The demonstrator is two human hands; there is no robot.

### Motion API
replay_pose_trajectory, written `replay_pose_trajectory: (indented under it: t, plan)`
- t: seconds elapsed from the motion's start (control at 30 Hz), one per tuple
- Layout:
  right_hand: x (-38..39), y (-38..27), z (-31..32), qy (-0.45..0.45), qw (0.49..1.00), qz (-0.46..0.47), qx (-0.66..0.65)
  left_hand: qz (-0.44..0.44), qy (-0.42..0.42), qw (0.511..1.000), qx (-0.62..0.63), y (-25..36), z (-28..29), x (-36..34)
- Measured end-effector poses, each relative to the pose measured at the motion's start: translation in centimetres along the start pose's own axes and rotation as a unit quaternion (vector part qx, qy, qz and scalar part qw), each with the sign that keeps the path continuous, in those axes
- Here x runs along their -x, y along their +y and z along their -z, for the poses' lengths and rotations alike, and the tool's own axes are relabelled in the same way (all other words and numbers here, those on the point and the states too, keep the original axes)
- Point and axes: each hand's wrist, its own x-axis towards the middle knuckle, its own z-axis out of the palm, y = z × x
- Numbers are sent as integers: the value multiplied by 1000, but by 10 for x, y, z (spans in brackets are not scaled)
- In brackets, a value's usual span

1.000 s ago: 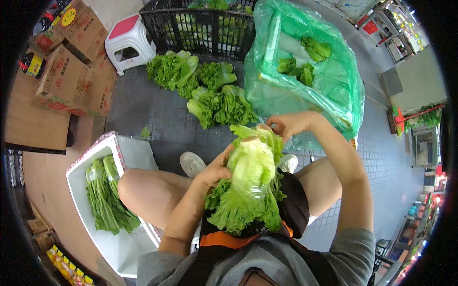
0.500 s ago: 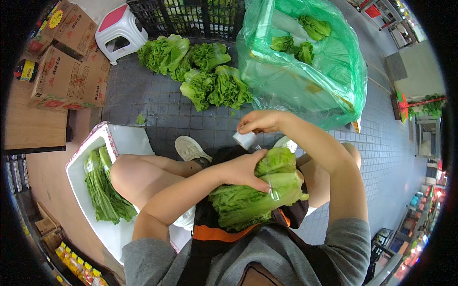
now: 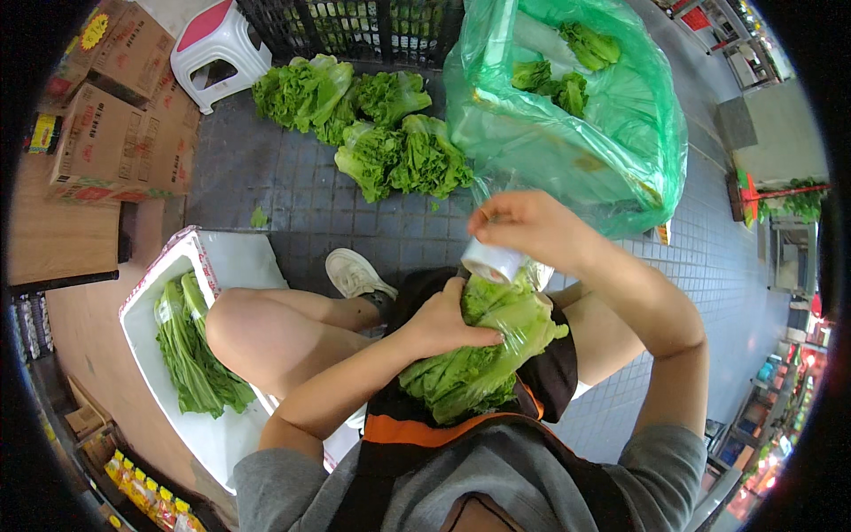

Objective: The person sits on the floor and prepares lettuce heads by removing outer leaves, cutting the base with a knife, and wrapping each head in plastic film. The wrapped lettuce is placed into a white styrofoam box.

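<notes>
Head | left hand (image 3: 448, 321) — grips lettuce (image 3: 461, 383) | right hand (image 3: 525, 223) — holds white roll (image 3: 493, 263)

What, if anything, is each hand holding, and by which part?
The left hand holds the lettuce around its left side; the right hand holds a white roll at its upper edge, exact grip unclear.

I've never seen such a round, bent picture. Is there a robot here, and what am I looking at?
No robot, just someone working bare-handed. A wide fisheye camera worn on the head looks down, so straight edges bend toward the rim. The left hand steadies a leafy green bundle; the right hand holds a white roll close by it. Clear film glints on the bundle. More leafy heads lie on the dark tiled floor, beside a green plastic bag. At left, a white box holds long greens.
</notes>
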Motion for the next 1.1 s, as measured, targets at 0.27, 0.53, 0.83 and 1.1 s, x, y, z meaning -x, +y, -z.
replay_pose_trajectory:
  t: [0.27,0.53,0.83,1.1]
  plan:
    - [109,4,-57,84,992,48,79,16,30,990,137,-33,8,-6]
    - [106,123,-71,217,971,-60,86,12,-62,979,195,-14,14,-14]
    - [53,-2,-5,122,964,78,221,-29,-58,858,510,-44,38,-11]
    - [46,17,51,-68,977,93,181,-66,-44,825,559,-41,36,-5]
